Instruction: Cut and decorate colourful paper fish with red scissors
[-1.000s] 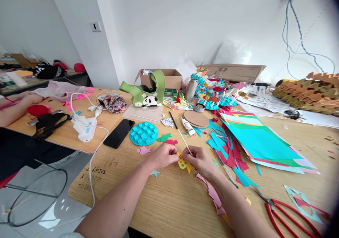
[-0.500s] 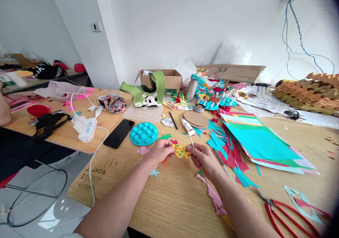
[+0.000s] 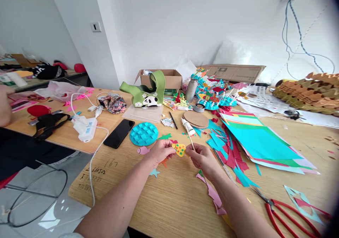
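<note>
Evidently partway: yellow paper fish [image 3: 178,150] is cut and dotted, though can't tell if the pale stick [image 3: 189,135] is fixed to it. Fish sits between both hands, left hand [image 3: 162,151] pinching the head end, right hand [image 3: 203,157] gripping the stick with fingers over the tail. Beyond, pink fish [image 3: 143,150] and green cutout [image 3: 165,136] lie on the table [image 3: 161,202], no sticks visible, probably left to do.

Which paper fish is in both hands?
The yellow spotted fish, pinched between the left hand and the right hand. The pink fish and the green fish lie on the table instead.
</note>
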